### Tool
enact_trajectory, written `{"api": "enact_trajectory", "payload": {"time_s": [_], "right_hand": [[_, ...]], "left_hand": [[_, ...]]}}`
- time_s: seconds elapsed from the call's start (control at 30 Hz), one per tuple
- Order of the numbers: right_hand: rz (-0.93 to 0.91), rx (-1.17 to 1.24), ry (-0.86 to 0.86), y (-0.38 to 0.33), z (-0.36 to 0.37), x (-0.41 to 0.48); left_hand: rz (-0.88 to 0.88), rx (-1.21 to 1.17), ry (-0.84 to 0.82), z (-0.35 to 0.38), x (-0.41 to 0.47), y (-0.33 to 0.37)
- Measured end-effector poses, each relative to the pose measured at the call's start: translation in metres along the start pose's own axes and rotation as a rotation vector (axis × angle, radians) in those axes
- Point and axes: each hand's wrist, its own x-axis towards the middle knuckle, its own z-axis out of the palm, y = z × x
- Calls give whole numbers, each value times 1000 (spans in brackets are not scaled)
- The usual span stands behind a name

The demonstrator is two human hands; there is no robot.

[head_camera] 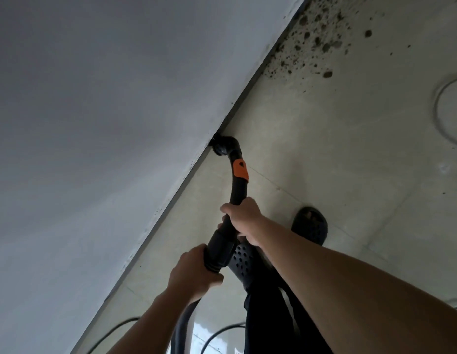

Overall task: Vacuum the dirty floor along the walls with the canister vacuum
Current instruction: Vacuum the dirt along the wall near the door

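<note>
Step in hand: edge pass along the wall. Round brush nozzle point(220, 146) sits in the seam where wall point(120, 123) meets floor point(324, 149), at 12 o'clock from the hands. Canister body is not in view. Only the curved wand point(236, 185) with its orange slider point(240, 171) shows, plus the hose point(182, 320) running out at 6 o'clock.

Right hand point(244, 221): fingers wrapped round the wand below the bend. Left hand point(194, 270): fingers wrapped round the hose cuff point(218, 254), just behind the right hand at its 7 o'clock. Both grips look firm.

Floor from the nozzle back toward 7 o'clock looks mostly clean, with a few specks at the wall base. The main dirt patch point(311, 47) lies at 1 o'clock from the nozzle, against the same wall and well apart from it. My read: part done, heavy part ahead.

Next move, as I judge it: slide the nozzle along the seam toward 1 o'clock with the brush tight to the wall base, and step forward. The slippered foot point(309, 226) is at 3 o'clock of the right hand. The bigger clumps probably want a slow pass.

Watch: cable loop point(446, 111) on the floor at 4 o'clock from the dirt, and another cable point(120, 325) at 7 o'clock near the hose. Both are snag risks when the hose trails.
</note>
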Motion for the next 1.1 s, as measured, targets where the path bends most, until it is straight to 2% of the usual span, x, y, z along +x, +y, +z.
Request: {"api": "enact_trajectory", "payload": {"time_s": [0.23, 0.43, 0.6, 0.8, 0.9, 1.1], "right_hand": [[-88, 167, 112, -62, -51, 10], [-37, 230, 36, -75, -36, 3], [41, 430, 13, -69, -42, 0], [53, 493, 169, -85, -140, 11], [58, 491, 234, -101, -192, 14], [91, 425, 208, -142, -260, 15]], "left_hand": [[138, -30, 101, -29, 30, 62], [102, 62, 130, -55, 33, 55], [126, 221, 114, -73, 30, 63], [268, 231, 72, -66, 49, 155], [325, 145, 13, -61, 59, 205], [334, 93, -28, -58, 65, 277]]}}
